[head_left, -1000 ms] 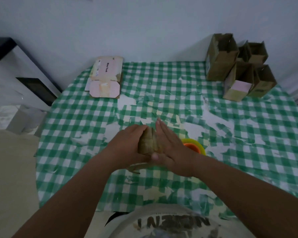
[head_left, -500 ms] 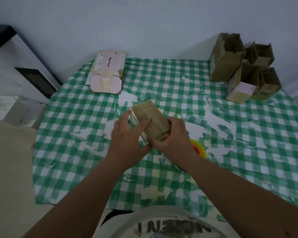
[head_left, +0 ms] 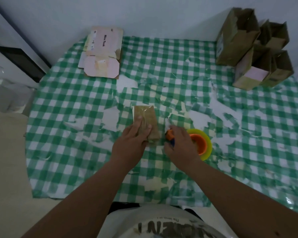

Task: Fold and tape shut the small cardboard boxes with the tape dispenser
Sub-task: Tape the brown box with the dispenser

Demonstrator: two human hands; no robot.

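From the head camera we look down on a table under a green-and-white checked cloth [head_left: 62,134], and near its middle lies the small cardboard box [head_left: 147,117], flat on a broad face, its long axis running away from us toward the wall with a slight lean to the left at the far end. Our left hand [head_left: 130,145] rests on the near end of the box, fingers straight and pressing down on its top face. Just to the right of the box, our right hand [head_left: 181,145] curls around the tape dispenser [head_left: 200,143], whose orange and blue part shows at the fingers and whose yellow and orange round body sticks out to the right of the hand. At the far left of the table lies a stack of flattened boxes [head_left: 102,54]; at the far right corner stands a cluster of assembled boxes [head_left: 253,48], open at the top
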